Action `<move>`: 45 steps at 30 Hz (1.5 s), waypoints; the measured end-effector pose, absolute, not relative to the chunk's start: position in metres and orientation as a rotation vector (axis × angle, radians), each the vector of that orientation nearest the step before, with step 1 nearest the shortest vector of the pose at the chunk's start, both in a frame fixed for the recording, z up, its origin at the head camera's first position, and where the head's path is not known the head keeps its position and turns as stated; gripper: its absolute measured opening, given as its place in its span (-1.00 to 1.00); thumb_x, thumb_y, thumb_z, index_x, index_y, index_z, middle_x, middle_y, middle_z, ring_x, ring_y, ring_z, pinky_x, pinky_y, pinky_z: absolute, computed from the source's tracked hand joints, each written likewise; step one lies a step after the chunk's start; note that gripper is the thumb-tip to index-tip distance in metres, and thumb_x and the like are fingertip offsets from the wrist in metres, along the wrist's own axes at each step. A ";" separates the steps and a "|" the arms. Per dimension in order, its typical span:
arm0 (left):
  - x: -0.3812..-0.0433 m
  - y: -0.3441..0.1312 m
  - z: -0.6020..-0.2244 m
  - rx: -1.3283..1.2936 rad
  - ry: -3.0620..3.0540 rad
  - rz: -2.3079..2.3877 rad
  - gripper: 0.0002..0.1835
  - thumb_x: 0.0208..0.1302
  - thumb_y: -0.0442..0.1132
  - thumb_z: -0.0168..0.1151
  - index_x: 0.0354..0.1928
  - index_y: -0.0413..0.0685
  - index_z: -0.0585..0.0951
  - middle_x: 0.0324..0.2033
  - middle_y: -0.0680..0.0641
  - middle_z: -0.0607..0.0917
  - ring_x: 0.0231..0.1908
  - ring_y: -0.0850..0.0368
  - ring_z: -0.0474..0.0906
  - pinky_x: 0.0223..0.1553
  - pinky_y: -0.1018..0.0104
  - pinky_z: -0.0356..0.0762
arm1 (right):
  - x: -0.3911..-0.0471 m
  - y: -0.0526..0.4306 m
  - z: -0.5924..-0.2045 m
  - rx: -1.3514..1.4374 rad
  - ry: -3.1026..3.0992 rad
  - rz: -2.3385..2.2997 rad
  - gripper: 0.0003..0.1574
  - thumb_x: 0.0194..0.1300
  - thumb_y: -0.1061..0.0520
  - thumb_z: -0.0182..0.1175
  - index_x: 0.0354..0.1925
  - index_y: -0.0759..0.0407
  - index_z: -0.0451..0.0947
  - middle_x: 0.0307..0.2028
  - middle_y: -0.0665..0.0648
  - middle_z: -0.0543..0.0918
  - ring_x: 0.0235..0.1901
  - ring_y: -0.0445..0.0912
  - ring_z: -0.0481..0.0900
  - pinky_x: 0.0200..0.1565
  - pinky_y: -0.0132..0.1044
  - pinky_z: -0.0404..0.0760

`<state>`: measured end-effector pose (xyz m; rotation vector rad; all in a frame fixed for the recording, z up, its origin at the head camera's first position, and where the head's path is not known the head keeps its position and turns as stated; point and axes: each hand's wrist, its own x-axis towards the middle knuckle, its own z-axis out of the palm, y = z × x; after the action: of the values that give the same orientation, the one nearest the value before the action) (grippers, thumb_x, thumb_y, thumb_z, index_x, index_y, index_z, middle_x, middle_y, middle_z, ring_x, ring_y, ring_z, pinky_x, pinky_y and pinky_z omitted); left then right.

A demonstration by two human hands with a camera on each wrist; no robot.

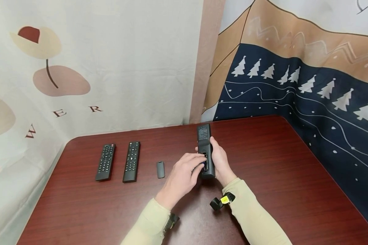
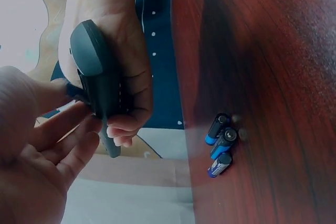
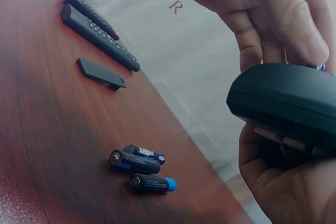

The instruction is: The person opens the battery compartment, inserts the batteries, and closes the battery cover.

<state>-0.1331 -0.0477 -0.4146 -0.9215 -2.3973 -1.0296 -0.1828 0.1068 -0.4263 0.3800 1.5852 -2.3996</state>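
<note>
My right hand [image 1: 221,161] grips a black remote control [image 1: 204,134], held above the table with its back and uncovered battery compartment facing up. Over that compartment, my left hand [image 1: 181,173] pinches a battery [image 2: 76,91] with thumb and fingers; most of the battery is hidden. Its end shows beneath the thumb in the right wrist view. Three loose batteries [image 3: 135,161] lie close together on the table, seen in both wrist views but not made out in the head view. A small dark battery cover [image 1: 161,169] lies left of my left hand.
Two more black remotes, one at the far left [image 1: 105,162] and another beside it [image 1: 131,162], lie buttons up on the reddish-brown table [image 1: 89,211]. Printed curtains [image 1: 147,68] hang along the table's back and right edges.
</note>
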 end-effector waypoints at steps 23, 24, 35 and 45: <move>-0.127 -0.039 -0.417 -1.021 -2.242 -1.067 -0.86 0.33 -0.50 0.31 -0.15 -0.20 0.75 -0.13 -0.04 0.69 -0.09 0.11 0.67 0.02 0.42 0.64 | -0.182 0.109 -0.425 0.380 1.560 -2.397 -0.27 0.66 -0.28 -0.30 0.43 0.15 0.32 0.09 0.29 0.61 -0.26 -0.07 0.67 -0.25 -0.27 0.68; -0.127 -0.039 -0.417 -1.023 -2.241 -1.058 -0.86 0.32 -0.50 0.32 -0.15 -0.20 0.75 -0.13 -0.05 0.69 -0.09 0.11 0.67 0.02 0.41 0.64 | -0.182 0.109 -0.425 0.378 1.564 -2.395 -0.27 0.66 -0.28 -0.30 0.43 0.14 0.32 0.07 0.28 0.62 -0.26 -0.07 0.68 -0.24 -0.27 0.69; -0.128 -0.039 -0.418 -1.029 -2.270 -1.071 -0.87 0.26 -0.48 0.40 -0.18 -0.19 0.75 -0.12 -0.06 0.72 -0.09 0.09 0.68 0.02 0.38 0.66 | -0.181 0.108 -0.426 0.378 1.564 -2.387 -0.26 0.65 -0.29 -0.30 0.44 0.15 0.31 0.02 0.23 0.64 -0.26 -0.06 0.69 -0.23 -0.26 0.69; -0.130 -0.038 -0.415 -0.966 -2.252 -1.123 -0.85 0.17 -0.49 0.47 -0.23 -0.21 0.74 -0.15 -0.07 0.72 -0.13 0.09 0.70 -0.03 0.37 0.68 | -0.179 0.107 -0.425 0.390 1.643 -2.372 -0.23 0.64 -0.31 -0.24 0.44 0.18 0.32 0.01 0.23 0.66 -0.28 -0.08 0.63 -0.25 -0.28 0.66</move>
<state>-0.1300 -0.0383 -0.4154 -0.9657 -2.2517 -1.1228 -0.1794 0.1072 -0.4246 0.3903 1.6429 -2.3723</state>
